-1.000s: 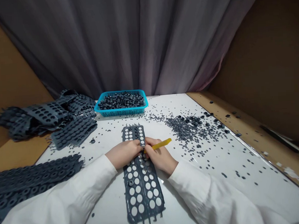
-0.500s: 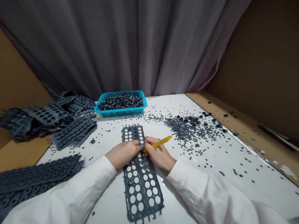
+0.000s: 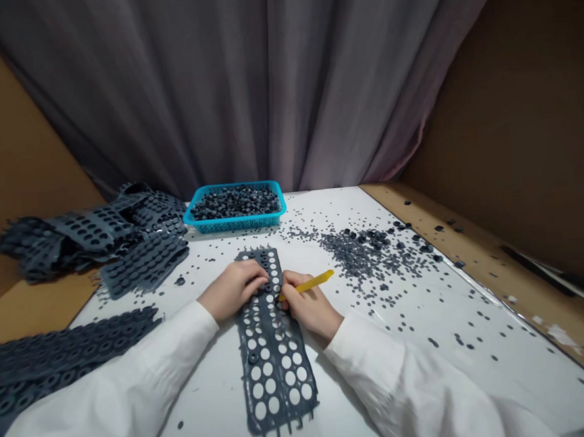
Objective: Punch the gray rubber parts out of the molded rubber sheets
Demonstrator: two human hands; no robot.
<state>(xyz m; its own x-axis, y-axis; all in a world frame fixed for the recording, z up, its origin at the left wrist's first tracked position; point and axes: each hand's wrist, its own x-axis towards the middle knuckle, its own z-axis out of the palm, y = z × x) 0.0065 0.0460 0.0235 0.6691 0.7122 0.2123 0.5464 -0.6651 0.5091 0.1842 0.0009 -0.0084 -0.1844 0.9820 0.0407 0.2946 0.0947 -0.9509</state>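
Note:
A long dark grey rubber sheet (image 3: 274, 361) with rows of round holes lies lengthwise in front of me on the white tabletop. Many holes show white through them, while some rings remain in place. My left hand (image 3: 237, 288) rests over its upper left side, thumb and fingertips drawn together at the middle strip; what lies between them is too small to make out. In my right hand (image 3: 307, 303) a slim yellow stick-like tool (image 3: 318, 281) is held like a pen. Its tip meets the sheet's right half, just right of my left fingertips.
A blue basket (image 3: 235, 223) full of small black rubber pieces stands at the back. More perforated rubber sheets (image 3: 89, 231) are heaped at the left, with ringed strips (image 3: 67, 344) nearer me. Small dark discs (image 3: 358, 254) lie scattered on the right. A grey curtain hangs behind.
My left hand has drawn back a little to the left, away from the tool tip. The hole by the tip now shows white. My right hand keeps its hold on the yellow tool.

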